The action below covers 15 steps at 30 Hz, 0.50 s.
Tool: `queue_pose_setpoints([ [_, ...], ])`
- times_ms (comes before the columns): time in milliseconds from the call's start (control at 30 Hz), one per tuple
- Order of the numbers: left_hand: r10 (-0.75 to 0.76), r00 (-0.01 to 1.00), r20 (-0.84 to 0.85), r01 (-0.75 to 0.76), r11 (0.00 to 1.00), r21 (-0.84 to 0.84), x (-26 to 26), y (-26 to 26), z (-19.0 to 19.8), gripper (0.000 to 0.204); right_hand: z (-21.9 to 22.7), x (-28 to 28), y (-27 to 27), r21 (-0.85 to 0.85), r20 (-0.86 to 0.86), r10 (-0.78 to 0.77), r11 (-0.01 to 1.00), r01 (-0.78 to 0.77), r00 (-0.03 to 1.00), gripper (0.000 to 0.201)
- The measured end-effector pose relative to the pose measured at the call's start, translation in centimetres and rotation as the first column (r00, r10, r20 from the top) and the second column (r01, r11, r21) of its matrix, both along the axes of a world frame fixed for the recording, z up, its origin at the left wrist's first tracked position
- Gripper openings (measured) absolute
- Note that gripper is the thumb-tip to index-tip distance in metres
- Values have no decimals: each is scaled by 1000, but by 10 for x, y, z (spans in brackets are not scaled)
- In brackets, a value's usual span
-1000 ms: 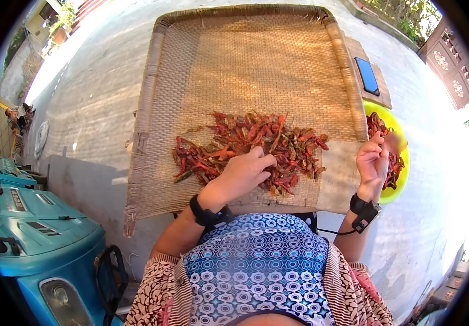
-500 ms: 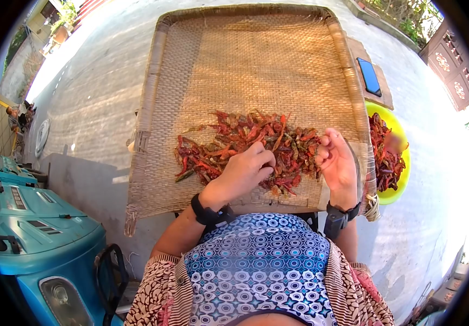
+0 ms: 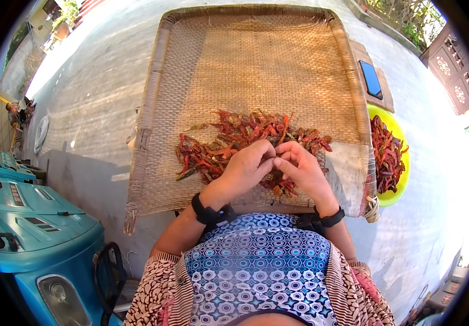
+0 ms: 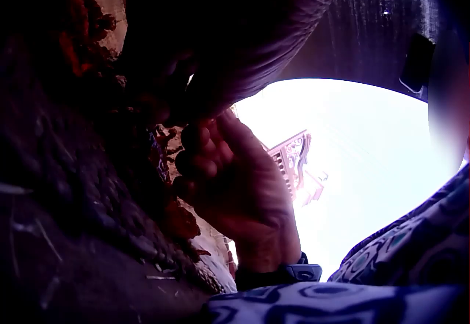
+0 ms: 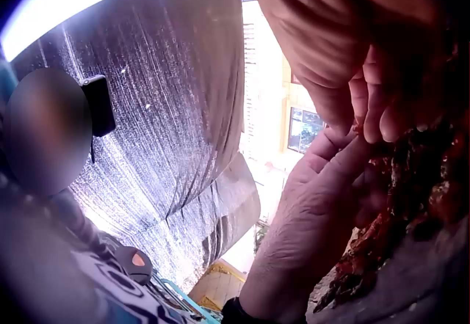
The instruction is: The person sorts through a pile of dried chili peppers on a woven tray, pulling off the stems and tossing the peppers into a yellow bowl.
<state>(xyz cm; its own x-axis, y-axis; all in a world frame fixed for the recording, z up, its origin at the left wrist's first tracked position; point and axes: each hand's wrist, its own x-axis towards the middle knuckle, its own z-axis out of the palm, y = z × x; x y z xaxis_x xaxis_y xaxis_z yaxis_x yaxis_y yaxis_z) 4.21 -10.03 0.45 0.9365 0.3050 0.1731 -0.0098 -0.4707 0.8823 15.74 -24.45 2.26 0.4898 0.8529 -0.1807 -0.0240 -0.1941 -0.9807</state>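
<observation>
Dried red chillies lie in a loose pile on the near half of a woven tray. Over the pile, the left hand and right hand meet at their fingertips, fingers curled. In the right wrist view a small red bit shows where the fingertips of the right hand and left hand come together; both seem to pinch a chilli, mostly hidden by the fingers. The left wrist view is dark, with the right hand below the left.
A yellow-green bowl of red chillies stands right of the tray. Behind it a phone lies on a board. A turquoise vehicle is at the left, beside a dark metal frame.
The right hand has come from above the bowl, across the tray's right edge, to meet the left hand. The left hand has stayed over the pile, lifting slightly.
</observation>
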Motion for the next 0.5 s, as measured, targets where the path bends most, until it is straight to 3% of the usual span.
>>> queue_pose_setpoints([
  [200,31,993,-118,-34,999,-24,0,-3,14,15,-5,0,-3,50,21,-38,998,37,999,11],
  [300,1,996,-91,-8,997,-74,0,-4,16,15,-5,0,-4,65,-24,-45,997,47,999,8],
  [500,-35,998,-50,31,997,-77,0,-4,10,16,-5,-2,-5,34,55,-67,997,65,996,6],
])
